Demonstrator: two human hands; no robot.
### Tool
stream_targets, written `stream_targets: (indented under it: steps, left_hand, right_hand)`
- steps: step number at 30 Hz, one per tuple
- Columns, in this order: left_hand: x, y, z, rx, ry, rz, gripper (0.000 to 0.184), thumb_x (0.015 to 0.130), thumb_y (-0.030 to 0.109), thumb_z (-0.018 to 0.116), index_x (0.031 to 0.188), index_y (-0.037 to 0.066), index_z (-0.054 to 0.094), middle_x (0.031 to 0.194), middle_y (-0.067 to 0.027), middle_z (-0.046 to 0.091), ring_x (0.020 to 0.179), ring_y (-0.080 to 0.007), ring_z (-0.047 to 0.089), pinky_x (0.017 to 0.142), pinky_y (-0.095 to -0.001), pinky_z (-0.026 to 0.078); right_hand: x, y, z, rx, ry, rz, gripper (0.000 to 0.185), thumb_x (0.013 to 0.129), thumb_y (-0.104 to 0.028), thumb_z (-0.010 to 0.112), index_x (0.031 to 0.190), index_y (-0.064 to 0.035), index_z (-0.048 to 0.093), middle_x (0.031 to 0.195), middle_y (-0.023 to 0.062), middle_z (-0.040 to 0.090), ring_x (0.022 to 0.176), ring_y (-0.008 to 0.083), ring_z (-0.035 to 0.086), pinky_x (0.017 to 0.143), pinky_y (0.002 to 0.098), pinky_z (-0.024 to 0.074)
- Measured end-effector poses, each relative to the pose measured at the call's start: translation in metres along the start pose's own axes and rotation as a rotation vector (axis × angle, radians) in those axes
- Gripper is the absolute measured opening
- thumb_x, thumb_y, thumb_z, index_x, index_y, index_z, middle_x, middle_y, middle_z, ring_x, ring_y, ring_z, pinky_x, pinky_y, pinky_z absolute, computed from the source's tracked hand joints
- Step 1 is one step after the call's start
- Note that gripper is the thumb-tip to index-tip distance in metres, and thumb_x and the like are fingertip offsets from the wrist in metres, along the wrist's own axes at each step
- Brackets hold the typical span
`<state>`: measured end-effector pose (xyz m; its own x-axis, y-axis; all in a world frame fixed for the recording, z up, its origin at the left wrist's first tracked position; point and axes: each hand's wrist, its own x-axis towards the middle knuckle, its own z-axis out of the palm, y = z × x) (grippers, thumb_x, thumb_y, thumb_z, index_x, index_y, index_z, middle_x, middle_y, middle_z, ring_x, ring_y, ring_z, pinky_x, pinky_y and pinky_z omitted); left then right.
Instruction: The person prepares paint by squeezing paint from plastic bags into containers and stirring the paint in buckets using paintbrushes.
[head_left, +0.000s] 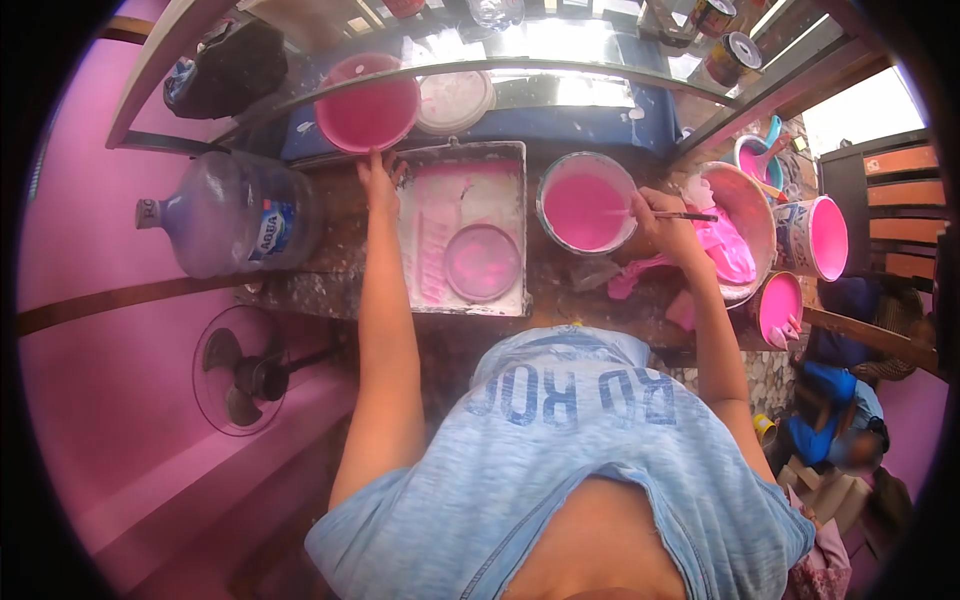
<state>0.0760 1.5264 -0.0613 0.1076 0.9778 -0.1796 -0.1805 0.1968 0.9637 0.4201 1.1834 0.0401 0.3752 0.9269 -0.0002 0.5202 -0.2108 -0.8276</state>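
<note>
My left hand [380,180] is closed on the near rim of a round tub of pink paint [368,110], at the tray's upper left corner. Between my right fingers is a thin-handled paintbrush [688,215]; its other end reaches over a bucket of pink paint [588,205]. My right hand [662,222] is at that bucket's right rim. A white paint tray [420,215], smeared pink, lies between my arms with a round pink-stained lid [482,262] in it. Right of my right hand, a basin [762,215] holds crumpled bright pink material [725,245].
A large water bottle [245,215] lies at left above a fan [243,375]. A white lid [452,98] sits behind the tray. At right are a pink-lined bucket [828,238], a smaller pink paint container [780,308] and a teal-rimmed pot [757,165]. Another person [835,410] is lower right.
</note>
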Motion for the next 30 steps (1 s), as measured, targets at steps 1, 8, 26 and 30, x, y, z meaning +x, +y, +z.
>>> stream_targets:
  steps: [1,8,26,30]
  left_hand:
    - [0.002,-0.001,-0.001,0.002,-0.002,0.001,0.061,0.098,0.039,0.057,0.146,0.013,0.029,0.144,-0.0101,0.04,0.122,-0.0313,0.053,0.086,-0.0426,0.056]
    - [-0.002,0.003,0.002,0.005,0.021,-0.006,0.059,0.098,0.037,0.058,0.145,0.013,0.03,0.141,-0.0094,0.043,0.118,-0.0291,0.056,0.083,-0.0414,0.057]
    - [0.001,0.006,0.004,-0.007,0.033,-0.009,0.056,0.098,0.036,0.059,0.14,0.01,0.033,0.139,-0.0102,0.043,0.119,-0.0299,0.054,0.084,-0.0427,0.057]
    - [0.003,0.005,0.008,-0.016,0.051,-0.018,0.057,0.098,0.036,0.059,0.141,0.01,0.032,0.139,-0.0105,0.043,0.119,-0.0299,0.055,0.085,-0.0425,0.057]
  right_hand:
    - [0.0,-0.002,0.001,-0.027,0.098,-0.036,0.031,0.096,-0.02,0.055,0.077,0.0039,0.059,0.068,0.0214,0.059,0.062,0.0394,0.053,0.06,0.0429,0.0429]
    - [-0.005,-0.003,0.011,-0.045,0.033,0.013,0.027,0.097,-0.019,0.056,0.084,0.0035,0.061,0.074,0.0226,0.06,0.068,0.0391,0.059,0.062,0.0431,0.0442]
    - [-0.007,0.004,0.005,0.079,-0.088,0.038,0.028,0.096,-0.017,0.055,0.078,0.0032,0.059,0.064,0.0174,0.057,0.057,0.0306,0.05,0.058,0.0379,0.0428]
    - [-0.001,0.01,0.014,0.053,0.073,-0.085,0.027,0.096,-0.017,0.056,0.078,0.0029,0.06,0.062,0.0158,0.057,0.056,0.0294,0.049,0.058,0.0373,0.0427]
